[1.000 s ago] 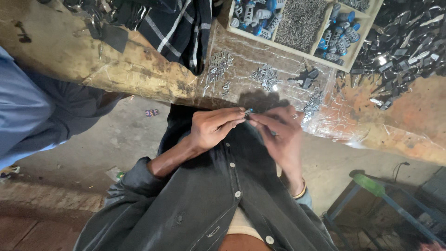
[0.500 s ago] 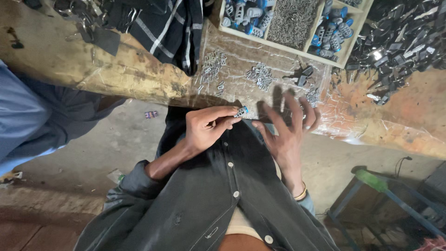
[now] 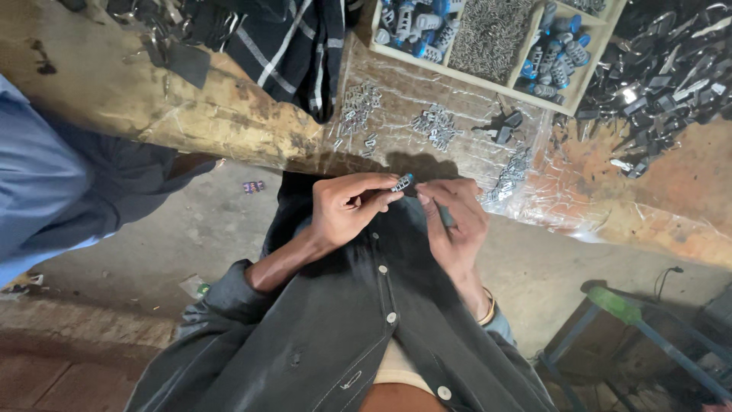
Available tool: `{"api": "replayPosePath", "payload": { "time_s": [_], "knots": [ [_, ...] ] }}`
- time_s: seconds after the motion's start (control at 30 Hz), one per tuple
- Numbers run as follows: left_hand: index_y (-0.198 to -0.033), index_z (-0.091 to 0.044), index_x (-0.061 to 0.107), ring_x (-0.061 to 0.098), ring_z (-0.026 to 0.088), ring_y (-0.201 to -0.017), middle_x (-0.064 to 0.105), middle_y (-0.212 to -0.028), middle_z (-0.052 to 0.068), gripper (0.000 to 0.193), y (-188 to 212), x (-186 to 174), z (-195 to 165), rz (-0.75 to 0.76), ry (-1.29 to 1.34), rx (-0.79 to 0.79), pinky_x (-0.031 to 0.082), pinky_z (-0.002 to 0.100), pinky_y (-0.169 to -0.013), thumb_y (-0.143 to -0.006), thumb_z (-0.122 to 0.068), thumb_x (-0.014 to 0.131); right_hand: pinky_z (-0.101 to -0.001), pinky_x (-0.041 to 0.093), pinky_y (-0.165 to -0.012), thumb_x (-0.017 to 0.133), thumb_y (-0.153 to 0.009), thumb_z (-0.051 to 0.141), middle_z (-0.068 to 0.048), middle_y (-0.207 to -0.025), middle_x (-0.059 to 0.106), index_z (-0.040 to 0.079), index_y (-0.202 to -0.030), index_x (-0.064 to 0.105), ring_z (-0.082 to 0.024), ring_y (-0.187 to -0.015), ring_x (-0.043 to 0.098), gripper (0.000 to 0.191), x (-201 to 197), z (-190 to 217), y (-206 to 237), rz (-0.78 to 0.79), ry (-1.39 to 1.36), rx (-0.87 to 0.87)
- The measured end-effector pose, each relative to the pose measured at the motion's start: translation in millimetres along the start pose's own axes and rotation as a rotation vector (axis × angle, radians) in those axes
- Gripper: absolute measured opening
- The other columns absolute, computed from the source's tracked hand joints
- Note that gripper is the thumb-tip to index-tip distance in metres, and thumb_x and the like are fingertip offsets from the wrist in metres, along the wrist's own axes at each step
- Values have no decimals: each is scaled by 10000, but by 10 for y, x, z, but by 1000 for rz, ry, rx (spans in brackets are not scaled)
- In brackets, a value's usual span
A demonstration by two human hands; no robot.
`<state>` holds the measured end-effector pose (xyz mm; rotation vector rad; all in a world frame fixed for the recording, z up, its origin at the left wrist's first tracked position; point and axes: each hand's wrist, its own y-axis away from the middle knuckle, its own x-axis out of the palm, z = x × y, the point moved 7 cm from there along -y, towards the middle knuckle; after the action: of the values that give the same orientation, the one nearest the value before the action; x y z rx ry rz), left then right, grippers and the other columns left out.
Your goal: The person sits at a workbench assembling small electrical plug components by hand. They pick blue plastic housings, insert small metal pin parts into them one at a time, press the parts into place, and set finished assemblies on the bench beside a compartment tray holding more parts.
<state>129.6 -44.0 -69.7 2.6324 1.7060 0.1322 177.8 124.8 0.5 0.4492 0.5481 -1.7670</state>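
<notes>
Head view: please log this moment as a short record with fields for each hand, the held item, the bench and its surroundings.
left hand: left hand pinches a small metal part at its fingertips
right hand: right hand close beside the part, fingers curled; contact unclear
held item: small, silver with a blue end
bench: wooden workbench with loose metal pieces on clear plastic
tray: wooden tray with compartments of small parts
other: dark striped cloth; green stool

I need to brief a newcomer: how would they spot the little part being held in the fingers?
Start at the worn wooden workbench and drop to the two hands in front of its edge. The left hand pinches a small ridged metal piece with a blue tip. Unlike the loose piles on the bench, it alone is held off the surface.
</notes>
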Motion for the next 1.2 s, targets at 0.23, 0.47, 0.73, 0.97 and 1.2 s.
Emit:
{"api": "replayPosePath", "payload": {
  "time_s": [0.23,0.47,0.73,0.97,1.2],
  "knots": [
    [-1147,20,729,785,159,-900,762,-1167,140,234,-4,-16,-76,0,-93,74,634,255,-740,-918,40,775,-342,431,-921,838,-849,25,-43,-962,737,26,-1020,710,-189,-882,636,214,54,88,-45,-71,80,43],
    [-1080,-31,753,792,211,-937,773,-1106,102,191,-36,-2,-284,-24,-331,313,638,276,-771,-905,-22,829,-343,452,-907,801,-886,53,-20,-995,740,117,-1069,784,-196,-929,651,195,-93,-43,-76,111,138,70],
    [-1111,18,737,778,152,-872,768,-1128,145,263,-48,8,-160,9,-200,149,621,247,-691,-868,46,835,-539,288,-1133,881,-890,211,-148,-1505,505,109,-1303,778,-402,-1396,359,438,-639,-315,-183,-89,807,71],
    [-1126,30,730,771,141,-850,765,-1140,151,245,-34,24,-70,21,-71,52,613,233,-672,-894,75,795,-494,312,-1086,939,-787,310,-32,-1361,597,170,-1117,768,-314,-1289,447,397,-490,-242,60,64,521,-137],
    [-1127,25,730,769,135,-845,769,-1135,145,241,-46,14,-105,28,-102,49,609,230,-669,-897,52,800,-397,380,-950,880,-839,32,-4,-1069,711,100,-1025,733,-206,-969,639,247,-334,-182,193,66,390,-206]
  ]
}}
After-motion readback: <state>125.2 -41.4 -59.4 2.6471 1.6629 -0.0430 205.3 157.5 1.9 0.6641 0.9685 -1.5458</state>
